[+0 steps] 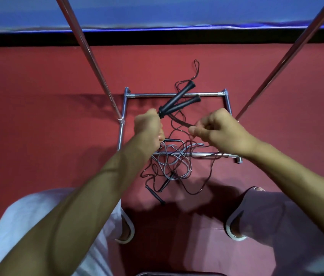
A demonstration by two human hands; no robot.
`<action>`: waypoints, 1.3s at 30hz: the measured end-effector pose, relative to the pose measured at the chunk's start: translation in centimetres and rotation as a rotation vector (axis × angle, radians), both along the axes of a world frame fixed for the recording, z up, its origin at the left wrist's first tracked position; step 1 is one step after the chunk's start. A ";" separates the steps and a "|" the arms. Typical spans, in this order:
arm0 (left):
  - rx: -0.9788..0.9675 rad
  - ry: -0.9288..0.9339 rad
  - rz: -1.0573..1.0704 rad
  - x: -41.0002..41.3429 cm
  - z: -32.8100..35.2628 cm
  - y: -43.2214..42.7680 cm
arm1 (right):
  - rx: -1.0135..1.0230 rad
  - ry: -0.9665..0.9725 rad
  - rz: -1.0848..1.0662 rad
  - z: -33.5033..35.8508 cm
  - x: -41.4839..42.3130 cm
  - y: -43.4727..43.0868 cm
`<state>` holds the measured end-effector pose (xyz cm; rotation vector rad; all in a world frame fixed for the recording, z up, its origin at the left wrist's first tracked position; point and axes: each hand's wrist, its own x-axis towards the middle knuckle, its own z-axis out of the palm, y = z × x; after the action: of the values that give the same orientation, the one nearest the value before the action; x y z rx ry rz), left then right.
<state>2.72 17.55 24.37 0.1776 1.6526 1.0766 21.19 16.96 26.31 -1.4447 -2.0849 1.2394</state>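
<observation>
Above the metal frame (175, 94), the left hand (149, 126) grips both black handles (179, 100) of one jump rope, and the right hand (222, 130) pinches its dark cord (181, 122). Gathering looks barely begun: most of the cord lies tangled with a grey rope (177, 151) on the floor.

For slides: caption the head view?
Left-hand grip holds two jump-rope handles; right-hand grip pinches a cord above tangled ropes.

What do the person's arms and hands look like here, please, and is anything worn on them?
Both arms are bare as far up as the picture shows: no sleeve covers the left forearm or the right forearm. The left hand and the right hand wear no gloves, and no watch or ring shows on the sides that face the camera.
</observation>
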 end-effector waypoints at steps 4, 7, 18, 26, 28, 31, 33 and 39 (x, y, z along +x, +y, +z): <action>0.200 0.816 -0.184 0.5 0.4 -0.3 | -0.665 0.408 -0.212 2.1 0.3 0.5; 0.407 1.228 -0.243 0.9 1.1 -0.9 | -0.897 0.490 -0.224 2.8 0.8 0.6; 0.030 1.303 -0.935 0.8 1.6 -1.4 | 0.127 -0.201 0.293 2.1 2.4 0.7; -0.098 0.777 -1.253 -0.6 2.9 -1.0 | 0.278 -0.114 0.397 2.4 3.5 0.7; -0.042 0.546 -1.227 -0.9 3.1 -1.0 | 0.077 -0.020 0.345 2.4 3.7 0.7; 0.089 0.430 -1.195 -0.9 3.4 -1.3 | -0.324 0.211 0.219 1.9 3.6 0.6; 0.210 0.415 -1.155 -1.1 3.4 -1.2 | -0.524 0.364 0.123 1.8 2.8 0.1; 0.497 0.669 -1.030 -1.3 3.1 -1.9 | -0.888 0.598 -0.109 1.3 0.7 -1.0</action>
<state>1.43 15.68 27.43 1.6588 1.4556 0.5869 21.89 15.97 27.61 -1.1915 -1.0664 2.3413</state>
